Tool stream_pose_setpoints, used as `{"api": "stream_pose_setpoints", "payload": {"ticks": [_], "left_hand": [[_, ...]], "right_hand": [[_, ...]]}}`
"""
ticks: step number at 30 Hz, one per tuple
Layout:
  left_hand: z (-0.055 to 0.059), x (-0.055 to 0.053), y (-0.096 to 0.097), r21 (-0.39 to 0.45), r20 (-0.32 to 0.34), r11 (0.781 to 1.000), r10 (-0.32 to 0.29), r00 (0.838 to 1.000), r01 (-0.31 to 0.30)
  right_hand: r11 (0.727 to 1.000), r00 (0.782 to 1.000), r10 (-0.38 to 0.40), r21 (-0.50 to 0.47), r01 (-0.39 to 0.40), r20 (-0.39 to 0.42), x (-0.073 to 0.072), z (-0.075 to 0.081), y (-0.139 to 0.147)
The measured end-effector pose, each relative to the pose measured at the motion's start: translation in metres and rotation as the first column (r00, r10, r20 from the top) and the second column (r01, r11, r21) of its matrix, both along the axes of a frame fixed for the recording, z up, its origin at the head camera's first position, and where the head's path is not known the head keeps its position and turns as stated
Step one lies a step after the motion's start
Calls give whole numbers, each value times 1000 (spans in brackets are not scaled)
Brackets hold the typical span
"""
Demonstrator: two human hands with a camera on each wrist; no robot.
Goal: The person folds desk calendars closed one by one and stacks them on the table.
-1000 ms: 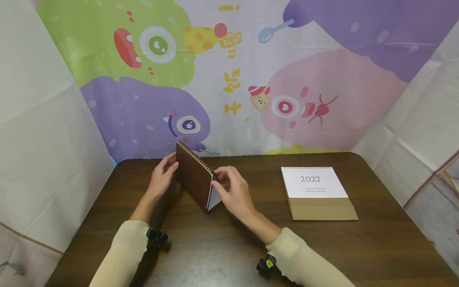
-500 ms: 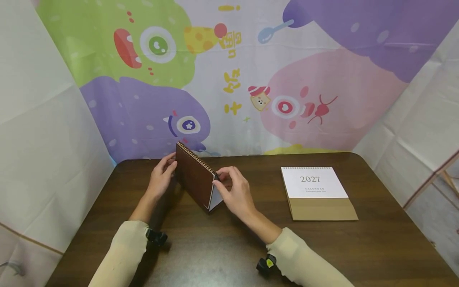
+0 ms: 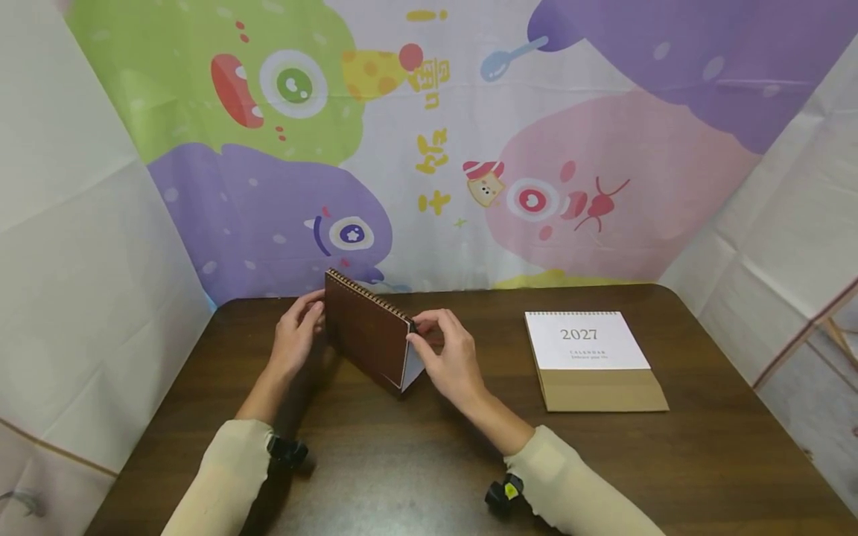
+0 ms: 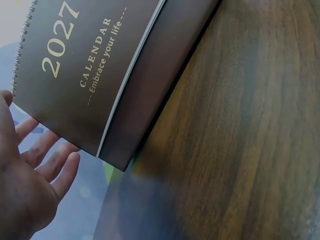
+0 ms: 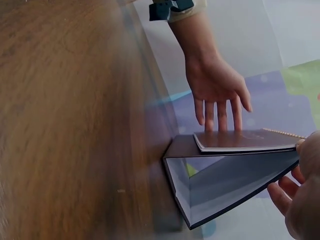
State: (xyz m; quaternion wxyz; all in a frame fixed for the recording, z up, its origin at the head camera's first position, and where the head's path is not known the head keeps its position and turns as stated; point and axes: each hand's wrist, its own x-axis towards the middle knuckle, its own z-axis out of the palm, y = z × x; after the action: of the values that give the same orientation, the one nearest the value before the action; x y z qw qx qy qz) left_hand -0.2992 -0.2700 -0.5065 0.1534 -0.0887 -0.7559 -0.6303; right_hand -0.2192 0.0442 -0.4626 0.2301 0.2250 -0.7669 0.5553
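A brown desk calendar (image 3: 365, 327) stands tented on the table, its spiral binding along the top. Gold "2027" lettering shows on its cover (image 4: 70, 70) in the left wrist view. My right hand (image 3: 454, 361) pinches the upper right corner by the binding, thumb in front and fingers behind. At the far left end is my left hand (image 3: 293, 335); in the right wrist view that left hand (image 5: 216, 82) has straight, spread fingers reaching to the calendar's end, thumb apart. Whether those fingertips touch it, I cannot tell. The calendar's open triangular side (image 5: 220, 185) faces the right wrist camera.
To the right, a second desk calendar (image 3: 590, 342), white with a tan base and "2027" on it, stands on the dark wooden table (image 3: 402, 476). A cartoon-printed cloth (image 3: 429, 246) hangs behind the table's back edge. White sheets flank both sides.
The brown calendar has turned slightly, its right end shifting right and its cover facing more toward the head camera. My right hand moved right with it; my left hand drew a little left.
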Motion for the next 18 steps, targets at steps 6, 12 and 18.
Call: {"api": "stream_pose_setpoints", "payload": {"ticks": [6,12,18], "left_hand": [[12,13,8,-18,27,1000,23,999,-22],[40,36,28,-126,115,990,79,990,-65],[39,41,31,-152,107,988,52,993,-36]], "right_hand": [[1000,1000,1,-7,-1,0,-4,-2,9],[1000,1000,18,-16,-18,1,-6,-2,18],[1000,1000,0,-27,0,-8,-10,-3,29]]}}
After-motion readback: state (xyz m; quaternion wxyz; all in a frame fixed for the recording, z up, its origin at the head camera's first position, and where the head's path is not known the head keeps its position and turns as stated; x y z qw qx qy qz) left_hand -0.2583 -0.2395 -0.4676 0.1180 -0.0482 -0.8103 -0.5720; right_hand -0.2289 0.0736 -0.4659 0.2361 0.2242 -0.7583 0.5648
